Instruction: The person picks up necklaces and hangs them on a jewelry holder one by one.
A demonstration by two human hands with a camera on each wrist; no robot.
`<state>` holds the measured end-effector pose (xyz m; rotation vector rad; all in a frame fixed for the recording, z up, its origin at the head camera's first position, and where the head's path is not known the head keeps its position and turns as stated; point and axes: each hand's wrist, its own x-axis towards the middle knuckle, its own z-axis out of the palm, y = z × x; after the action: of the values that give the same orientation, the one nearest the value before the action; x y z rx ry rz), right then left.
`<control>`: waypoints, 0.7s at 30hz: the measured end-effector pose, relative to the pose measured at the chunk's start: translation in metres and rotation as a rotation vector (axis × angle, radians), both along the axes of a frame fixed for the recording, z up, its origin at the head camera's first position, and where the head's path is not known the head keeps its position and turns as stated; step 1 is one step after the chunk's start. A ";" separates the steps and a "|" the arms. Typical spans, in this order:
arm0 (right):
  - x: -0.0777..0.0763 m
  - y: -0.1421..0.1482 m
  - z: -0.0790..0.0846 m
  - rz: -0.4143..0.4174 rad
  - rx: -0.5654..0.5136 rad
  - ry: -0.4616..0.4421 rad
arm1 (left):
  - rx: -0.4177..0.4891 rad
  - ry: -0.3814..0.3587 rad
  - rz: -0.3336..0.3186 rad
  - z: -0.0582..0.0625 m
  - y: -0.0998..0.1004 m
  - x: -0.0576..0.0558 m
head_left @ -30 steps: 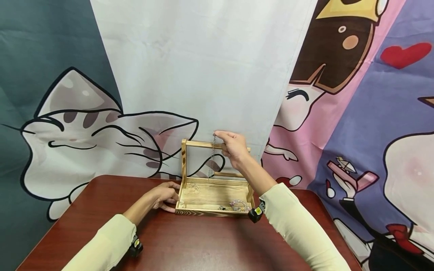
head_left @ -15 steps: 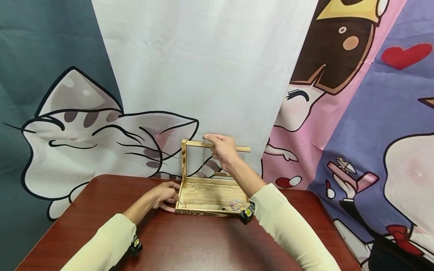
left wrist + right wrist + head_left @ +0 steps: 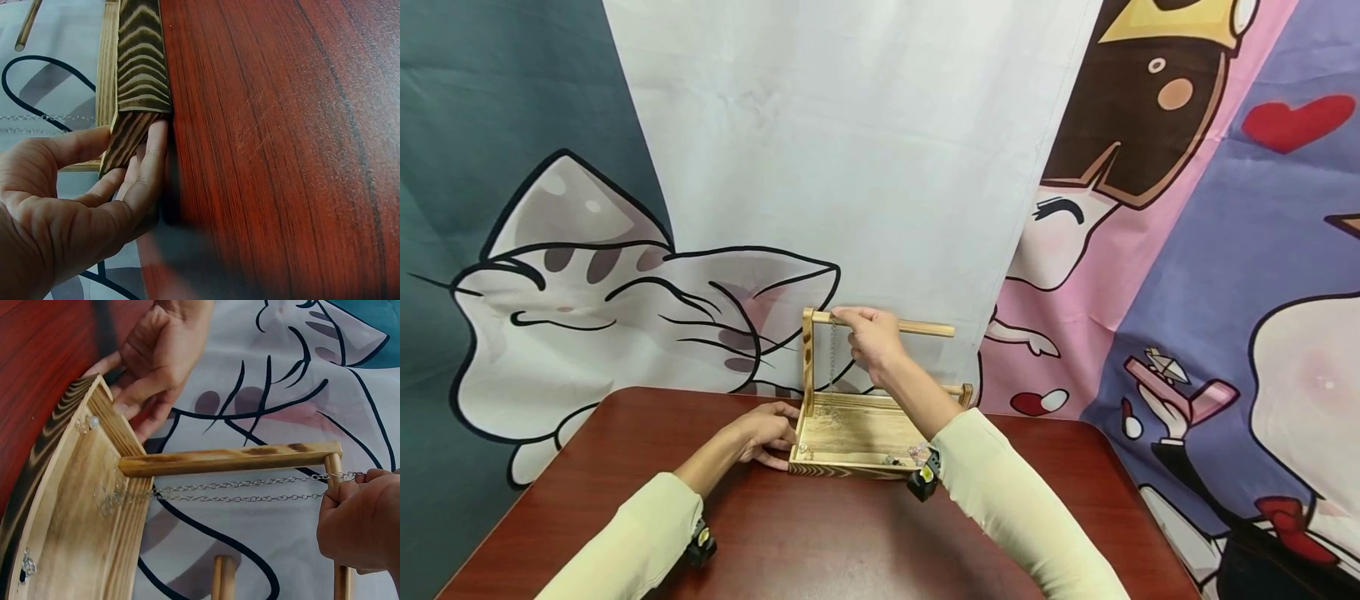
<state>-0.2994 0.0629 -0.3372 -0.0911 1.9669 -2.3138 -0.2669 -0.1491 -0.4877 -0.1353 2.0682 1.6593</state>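
Observation:
In the head view my right hand [image 3: 874, 340] is at the left part of the top bar [image 3: 925, 329] of a wooden jewelry stand [image 3: 807, 358]. Its thumb and fingers pinch a silver chain necklace [image 3: 240, 484]. Two strands of chain run from the bar down toward the tray, one on each side of the bar in the right wrist view. My left hand [image 3: 765, 433] grips the left end of the stand's tray [image 3: 134, 134], thumb at the upper edge and fingers against the end wall. The right fingertips are partly hidden in the right wrist view.
In the tray lie a beaded bracelet [image 3: 917, 454], a small dark and clear piece [image 3: 891, 460] and a small clear piece [image 3: 87, 423]. A lower bar [image 3: 955, 389] is on the stand's right. The red-brown table [image 3: 820, 542] meets a printed cloth [image 3: 880, 167] behind.
My right hand has moved left along the top bar and slightly down, carrying the necklace from above the bar's middle to near the left post. The left hand and stand stay put.

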 end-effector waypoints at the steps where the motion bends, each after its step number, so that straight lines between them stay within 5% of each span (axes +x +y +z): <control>1: 0.000 -0.001 -0.001 0.000 0.001 -0.001 | -0.001 -0.001 0.001 0.000 0.000 0.000; 21: 0.013 -0.001 -0.027 0.060 0.128 0.013 | 0.002 -0.005 -0.006 0.001 -0.001 0.001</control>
<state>-0.2865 0.0624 -0.3639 -0.1529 2.0827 -2.1497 -0.2661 -0.1499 -0.4863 -0.1320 2.0614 1.6562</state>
